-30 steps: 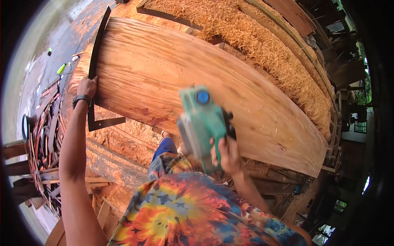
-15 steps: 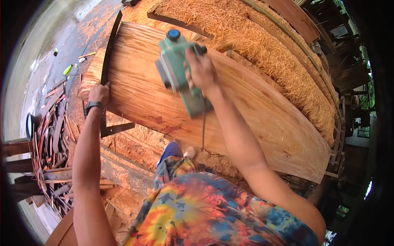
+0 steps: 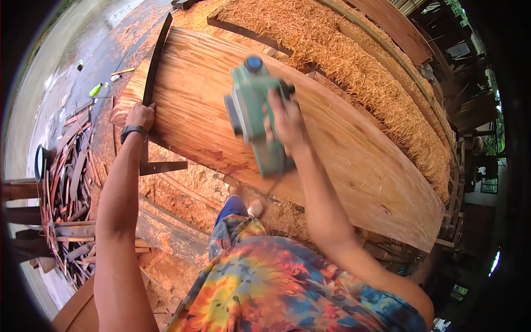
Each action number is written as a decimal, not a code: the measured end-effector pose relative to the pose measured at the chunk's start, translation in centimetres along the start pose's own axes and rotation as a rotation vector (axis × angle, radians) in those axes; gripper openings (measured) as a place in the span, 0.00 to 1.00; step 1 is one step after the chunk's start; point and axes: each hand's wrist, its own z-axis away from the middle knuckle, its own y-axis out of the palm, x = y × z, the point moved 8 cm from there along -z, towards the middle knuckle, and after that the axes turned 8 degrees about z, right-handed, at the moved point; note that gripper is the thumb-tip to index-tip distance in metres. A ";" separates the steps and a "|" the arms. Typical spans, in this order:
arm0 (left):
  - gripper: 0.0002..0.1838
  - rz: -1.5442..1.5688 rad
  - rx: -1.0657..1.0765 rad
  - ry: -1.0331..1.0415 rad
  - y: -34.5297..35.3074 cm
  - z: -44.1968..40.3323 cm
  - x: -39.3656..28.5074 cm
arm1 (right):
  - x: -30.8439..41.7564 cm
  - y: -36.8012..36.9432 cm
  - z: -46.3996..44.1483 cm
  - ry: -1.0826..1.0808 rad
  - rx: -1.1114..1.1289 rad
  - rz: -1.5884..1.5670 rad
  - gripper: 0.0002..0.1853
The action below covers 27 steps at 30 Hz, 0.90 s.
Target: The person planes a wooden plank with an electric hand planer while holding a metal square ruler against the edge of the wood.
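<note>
2 hands work over the wooden board (image 3: 343, 149): the right hand (image 3: 287, 124) has its fingers wrapped round the green power planer (image 3: 257, 110), which is over the board's middle. The left hand (image 3: 140, 117) has its fingers closed on the dark metal square (image 3: 157, 66), which lies across the board's left end.

tie-dye top (image 3: 276, 288), red/yellow/blue | 1 dark left wristband (image 3: 133, 130) | blue legwear (image 3: 234, 206)

Wood shavings (image 3: 387, 77) heap beyond, scrap wood (image 3: 72, 171) piles left, and 1 dim interior (image 3: 475, 221) lies right.
</note>
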 end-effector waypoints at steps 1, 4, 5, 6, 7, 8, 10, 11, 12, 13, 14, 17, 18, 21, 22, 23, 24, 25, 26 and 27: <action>0.30 -0.015 0.022 -0.013 0.1 -0.1 0.1 | -1.5 -0.8 3.4 0.062 -0.022 0.007 0.27; 0.30 -0.018 0.027 0.006 0.6 -0.4 0.5 | -4.2 -2.5 12.4 0.057 -0.045 0.101 0.26; 0.30 -0.018 0.025 0.015 0.3 -0.2 0.3 | -4.5 -2.6 14.0 0.042 -0.056 0.084 0.26; 0.30 -0.018 0.022 0.022 0.2 -0.2 0.1 | -4.6 -2.7 15.2 0.026 -0.065 0.068 0.25; 0.30 -0.035 0.047 -0.001 0.6 -0.5 0.6 | -4.6 -2.7 15.8 0.015 -0.075 0.051 0.25; 0.30 -0.046 0.053 -0.004 0.9 -0.5 0.6 | -4.6 -2.6 15.4 0.025 -0.066 0.068 0.26; 0.30 -0.063 0.052 -0.011 0.7 -0.5 0.6 | -4.1 -2.3 12.7 0.031 -0.043 0.105 0.29; 0.30 -0.049 0.033 -0.007 0.5 -0.4 0.7 | -3.5 -2.0 11.1 0.051 -0.039 0.087 0.28; 0.30 -0.033 0.010 -0.006 0.5 -0.2 0.6 | -2.9 -1.9 9.1 0.069 -0.042 0.093 0.29; 0.30 -0.018 -0.013 -0.006 0.3 -0.1 0.5 | -2.5 -1.7 7.1 0.088 -0.043 0.099 0.29; 0.30 -0.023 0.004 -0.020 0.3 -0.2 0.6 | -1.8 -1.5 5.0 0.076 -0.043 0.102 0.31; 0.30 -0.021 0.044 -0.039 0.5 -0.2 0.5 | 0.1 -0.7 -1.3 0.019 -0.046 0.102 0.33; 0.30 -0.012 0.047 -0.023 0.7 -0.2 0.3 | 0.4 -0.5 -3.0 0.018 -0.033 0.107 0.33; 0.29 -0.061 0.058 0.053 1.4 -0.8 0.9 | 0.6 0.5 -5.0 0.045 0.067 -0.081 0.32; 0.29 -0.070 0.050 0.051 1.0 -0.3 0.2 | 0.8 0.6 -4.6 0.052 0.105 -0.125 0.32; 0.29 -0.098 0.049 0.056 0.8 0.0 -0.2 | 0.7 0.5 -4.1 0.065 0.141 -0.168 0.32; 0.28 -0.096 0.030 0.048 0.7 -0.1 -0.1 | 0.1 0.5 -3.7 0.129 0.173 -0.235 0.32; 0.28 -0.105 0.032 0.012 1.1 -0.6 0.6 | 0.0 0.3 -3.1 0.151 0.161 -0.240 0.30; 0.29 -0.096 0.047 -0.004 1.4 -0.8 0.9 | 0.0 0.2 -2.5 0.170 0.148 -0.244 0.28; 0.29 -0.087 0.057 -0.018 1.3 -1.0 0.9 | 0.4 -0.1 -2.0 0.170 0.147 -0.230 0.28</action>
